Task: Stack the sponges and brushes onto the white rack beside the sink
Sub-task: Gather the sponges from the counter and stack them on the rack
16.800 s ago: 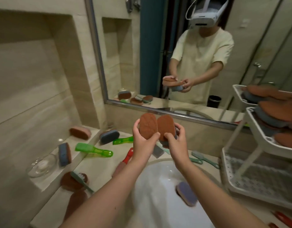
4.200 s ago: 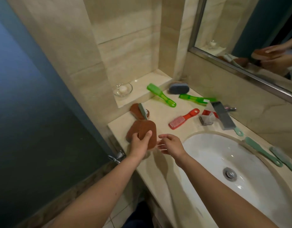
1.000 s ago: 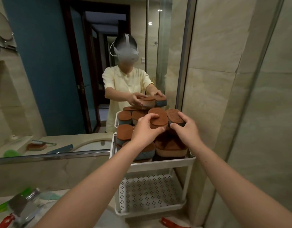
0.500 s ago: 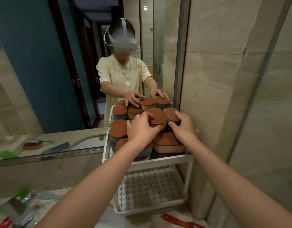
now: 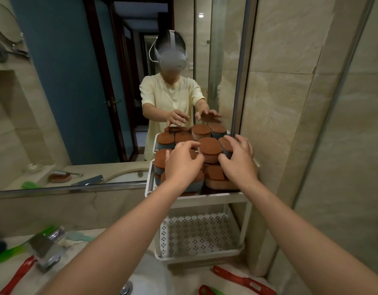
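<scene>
The white rack [image 5: 207,199] stands against the mirror at the right end of the counter. Its top tier holds a pile of several brown-topped sponges with blue or tan bases. The top sponge [image 5: 209,147] sits on that pile, with another sponge [image 5: 224,144] leaning at its right. My left hand [image 5: 182,161] hovers just left of the top sponge, fingers loosely bent and holding nothing. Over the right sponge my right hand [image 5: 237,158] has its fingers spread, at most touching it. The mirror shows both hands open above the pile. The perforated lower tier [image 5: 196,233] holds nothing.
A red brush [image 5: 243,279] lies on the counter in front of the rack, beside another with green bristles [image 5: 209,291]. At the left lie a red brush [image 5: 16,276] and a green brush [image 5: 7,255] by the chrome faucet [image 5: 46,249]. The sink [image 5: 145,282] is below; tiled wall stands right.
Both hands lowered the two sponges onto the pile on the top tier. Their fingers have since come off the sponges and opened.
</scene>
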Demonstrator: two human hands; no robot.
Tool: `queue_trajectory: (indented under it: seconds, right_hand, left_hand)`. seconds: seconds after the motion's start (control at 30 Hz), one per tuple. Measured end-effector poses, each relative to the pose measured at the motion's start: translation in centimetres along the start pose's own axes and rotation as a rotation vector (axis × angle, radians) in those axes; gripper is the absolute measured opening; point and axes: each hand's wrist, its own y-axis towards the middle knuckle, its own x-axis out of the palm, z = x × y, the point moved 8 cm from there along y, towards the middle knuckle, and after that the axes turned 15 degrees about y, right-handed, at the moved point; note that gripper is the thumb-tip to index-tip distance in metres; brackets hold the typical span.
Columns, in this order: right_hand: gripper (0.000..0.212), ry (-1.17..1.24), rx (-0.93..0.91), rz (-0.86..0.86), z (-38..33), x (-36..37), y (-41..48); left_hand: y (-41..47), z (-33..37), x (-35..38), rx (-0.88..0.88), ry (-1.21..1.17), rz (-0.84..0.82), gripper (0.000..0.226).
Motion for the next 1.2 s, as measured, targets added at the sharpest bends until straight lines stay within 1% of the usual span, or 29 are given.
queue_trajectory:
  seconds: [0.07,0.17,0.3,0.5,0.7,0.83,0.97,1.03,1.2]
  right_hand:
    - [0.052,0.114,-0.079,-0.002,-2.3,0.5,-1.0]
    - [0.052,0.244,-0.162,-0.066,-5.6,2.4,-3.0]
    - [0.053,0.385,-0.219,-0.222,-9.7,6.6,-6.1]
    - [0.049,0.463,-0.235,-0.415,-14.5,14.3,-11.2]
    - [0.047,0.536,-0.165,-0.582,-16.4,22.8,-17.3]
    - [0.049,0.531,-0.142,-0.704,-17.9,28.8,-20.9]
    - [0.050,0.522,-0.132,-0.835,-19.7,34.3,-24.5]
    - [0.050,0.496,-0.144,-0.883,-20.9,37.2,-26.4]
    - [0.051,0.466,-0.142,-1.002,-24.0,44.6,-31.6]
  left_hand:
    - [-1.1,-0.6,-1.4,-0.004,-0.115,0.052,0.023]
    - [-3.1,-2.3,-3.5,-0.020,-0.257,0.117,0.025]
    - [-6.1,-6.4,-6.9,-0.077,-0.310,0.248,0.024]
    - [-10.2,-14.2,-12.2,-0.183,-0.229,0.328,0.029]
    - [-16.2,-24.5,-16.5,-0.406,-0.202,0.406,0.030]
    - [-20.2,-30.7,-19.0,-0.537,-0.172,0.458,0.033]
    - [-23.6,-36.1,-20.8,-0.661,-0.250,0.458,0.028]
    - [-25.6,-38.4,-22.6,-0.686,-0.192,0.495,0.027]
    - [-30.5,-45.4,-27.6,-0.791,-0.065,0.527,0.028]
